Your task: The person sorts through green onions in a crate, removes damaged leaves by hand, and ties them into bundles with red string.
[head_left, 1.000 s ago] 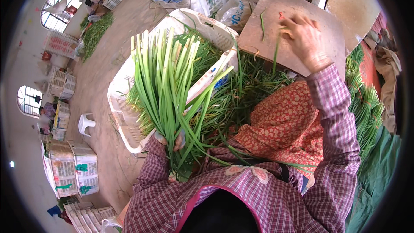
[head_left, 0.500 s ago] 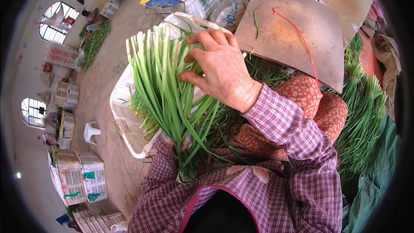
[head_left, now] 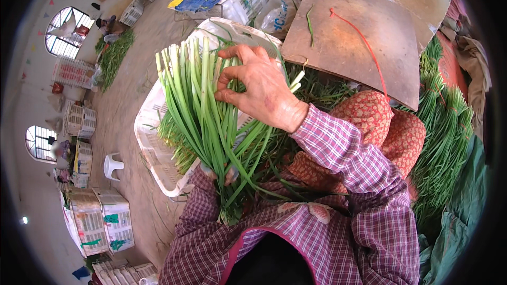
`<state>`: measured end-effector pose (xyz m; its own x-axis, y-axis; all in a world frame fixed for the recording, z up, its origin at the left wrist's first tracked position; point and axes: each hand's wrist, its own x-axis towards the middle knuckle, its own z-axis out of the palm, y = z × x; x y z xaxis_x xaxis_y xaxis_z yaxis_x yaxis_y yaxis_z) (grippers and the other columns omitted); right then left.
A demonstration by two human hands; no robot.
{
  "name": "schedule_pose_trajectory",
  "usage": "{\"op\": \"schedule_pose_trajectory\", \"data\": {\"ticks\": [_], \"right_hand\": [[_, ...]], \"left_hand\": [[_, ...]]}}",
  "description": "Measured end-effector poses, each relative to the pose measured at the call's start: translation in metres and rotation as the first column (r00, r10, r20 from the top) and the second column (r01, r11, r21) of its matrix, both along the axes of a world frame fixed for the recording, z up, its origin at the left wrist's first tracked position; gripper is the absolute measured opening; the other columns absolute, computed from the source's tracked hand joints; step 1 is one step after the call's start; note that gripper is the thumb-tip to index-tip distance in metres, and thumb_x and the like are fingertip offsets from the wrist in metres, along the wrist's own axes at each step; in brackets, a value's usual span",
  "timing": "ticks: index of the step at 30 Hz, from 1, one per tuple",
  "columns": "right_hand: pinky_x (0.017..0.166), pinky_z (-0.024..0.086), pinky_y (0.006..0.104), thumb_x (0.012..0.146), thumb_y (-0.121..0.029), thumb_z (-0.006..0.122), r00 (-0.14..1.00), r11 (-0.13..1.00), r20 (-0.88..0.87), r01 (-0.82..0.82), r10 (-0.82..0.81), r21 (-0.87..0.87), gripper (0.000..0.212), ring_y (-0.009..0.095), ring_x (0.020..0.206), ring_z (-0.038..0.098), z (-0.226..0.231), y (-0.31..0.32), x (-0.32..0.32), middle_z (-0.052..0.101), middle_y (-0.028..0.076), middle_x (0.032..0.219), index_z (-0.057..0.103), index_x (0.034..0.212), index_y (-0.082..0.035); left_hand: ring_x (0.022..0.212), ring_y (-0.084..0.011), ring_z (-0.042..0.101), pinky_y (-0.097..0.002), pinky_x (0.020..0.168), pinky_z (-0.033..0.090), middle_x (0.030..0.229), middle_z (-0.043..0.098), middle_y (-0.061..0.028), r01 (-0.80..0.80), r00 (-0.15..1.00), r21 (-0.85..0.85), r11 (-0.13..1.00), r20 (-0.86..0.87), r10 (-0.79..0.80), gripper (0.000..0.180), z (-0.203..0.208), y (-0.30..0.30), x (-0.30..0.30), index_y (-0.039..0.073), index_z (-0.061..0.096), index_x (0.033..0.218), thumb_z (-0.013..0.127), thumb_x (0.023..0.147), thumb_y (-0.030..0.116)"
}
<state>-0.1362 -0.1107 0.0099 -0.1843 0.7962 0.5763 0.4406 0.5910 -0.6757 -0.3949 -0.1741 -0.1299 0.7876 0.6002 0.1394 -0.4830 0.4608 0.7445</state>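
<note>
One white crate [head_left: 149, 138] is standing left of frame centre, beneath a green-stalk bunch [head_left: 196, 113], probably light, slippery and easily bruised, best cradled mid-length; the left hand [head_left: 231, 174] is clasping it lower centre, the right hand [head_left: 262, 87] curling alongside, its grip unclear.

A white stool [head_left: 112, 167] stands near pale crates [head_left: 88, 217] on the floor [head_left: 150, 47].

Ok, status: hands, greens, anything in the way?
Left hand gripping green bunch toward leafy end. Right hand at its right side, fingers curled, contact unclear. No obstruction seen; red strip lies across board.
</note>
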Motion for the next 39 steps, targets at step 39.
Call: {"op": "schedule_pose_trajectory", "data": {"ticks": [39], "right_hand": [[0.099,0.039,0.0380,0.084,-0.051,0.056,0.272,0.483,-0.960,-0.850,0.063,-0.209,0.070,0.022,0.118,0.046,-0.047,0.037,0.091,0.045,0.011,0.131,0.035,0.135,-0.008]], "left_hand": [[0.072,-0.0213,0.063,-0.0352,0.056,0.053,0.097,0.062,-0.0132,-0.147,0.987,-0.069,0.987,-0.075,0.142,0.041,0.063,0.037,0.143,-0.001,0.053,0.116,0.060,0.083,0.023]]}}
